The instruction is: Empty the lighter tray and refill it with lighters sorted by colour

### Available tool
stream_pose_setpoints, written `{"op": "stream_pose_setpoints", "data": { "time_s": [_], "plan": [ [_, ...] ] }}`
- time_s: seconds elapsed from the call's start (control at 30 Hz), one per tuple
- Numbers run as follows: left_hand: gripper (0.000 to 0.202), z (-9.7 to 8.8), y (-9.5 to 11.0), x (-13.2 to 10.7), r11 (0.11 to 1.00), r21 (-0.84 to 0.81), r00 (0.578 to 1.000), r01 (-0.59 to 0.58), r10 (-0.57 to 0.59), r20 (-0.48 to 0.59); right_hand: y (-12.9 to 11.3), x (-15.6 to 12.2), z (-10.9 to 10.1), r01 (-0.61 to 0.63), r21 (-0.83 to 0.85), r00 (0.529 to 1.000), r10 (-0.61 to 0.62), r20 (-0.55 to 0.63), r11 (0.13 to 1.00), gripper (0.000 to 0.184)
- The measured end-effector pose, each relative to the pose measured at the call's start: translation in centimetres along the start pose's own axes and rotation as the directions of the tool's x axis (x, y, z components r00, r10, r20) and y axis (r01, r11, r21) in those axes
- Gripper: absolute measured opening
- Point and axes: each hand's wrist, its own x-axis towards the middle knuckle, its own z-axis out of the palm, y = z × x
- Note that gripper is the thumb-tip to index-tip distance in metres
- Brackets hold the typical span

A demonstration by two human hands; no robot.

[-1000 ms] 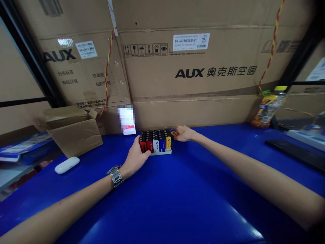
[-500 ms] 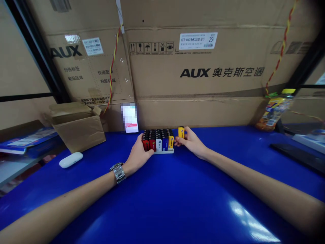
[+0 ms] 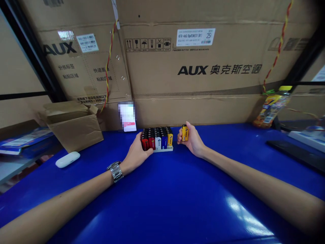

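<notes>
A white tray [image 3: 164, 150] stands on the blue tabletop, packed with upright lighters [image 3: 157, 143] in red, white, blue and yellow columns, all with black tops. My left hand [image 3: 137, 149] is closed around the tray's left side, thumb at the front against the red lighters. To the right of the tray, my right hand [image 3: 195, 140] holds a single yellow lighter [image 3: 185, 133] upright between fingers and thumb, apart from the tray. At the tray's front right corner, a bit of the tray floor shows before the yellow column.
A lit phone [image 3: 127, 117] leans on the large cardboard carton [image 3: 152, 67] behind. An open small box [image 3: 78, 127] and a white case [image 3: 67, 159] lie left. At right are a drink bottle [image 3: 271, 106] and a dark flat object [image 3: 294, 154].
My right hand has moved slightly right, away from the tray, and turned with the yellow lighter in it. My left hand stays on the tray. The whole view has shifted a little.
</notes>
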Motion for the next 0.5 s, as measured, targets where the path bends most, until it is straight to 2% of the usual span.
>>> {"op": "stream_pose_setpoints", "data": {
  "time_s": [0.1,0.33,0.5],
  "plan": [
    [0.074,0.00,-0.07,-0.02,1.000,0.018,1.000,-0.004,0.004,-0.004,-0.11,-0.16,0.01,-0.037,0.010,0.999,0.037,-0.006,0.999,0.048],
    [0.072,-0.01,0.00,-0.07,1.000,0.021,1.000,-0.022,0.022,0.008,0.04,-0.03,-0.10,-0.117,-0.038,0.990,0.120,0.076,0.992,0.049],
    [0.075,0.07,-0.16,0.01,0.999,0.026,1.000,-0.023,0.023,0.005,0.43,-0.21,0.18,-0.108,-0.154,0.994,0.111,0.011,0.982,0.048]
  ]
}}
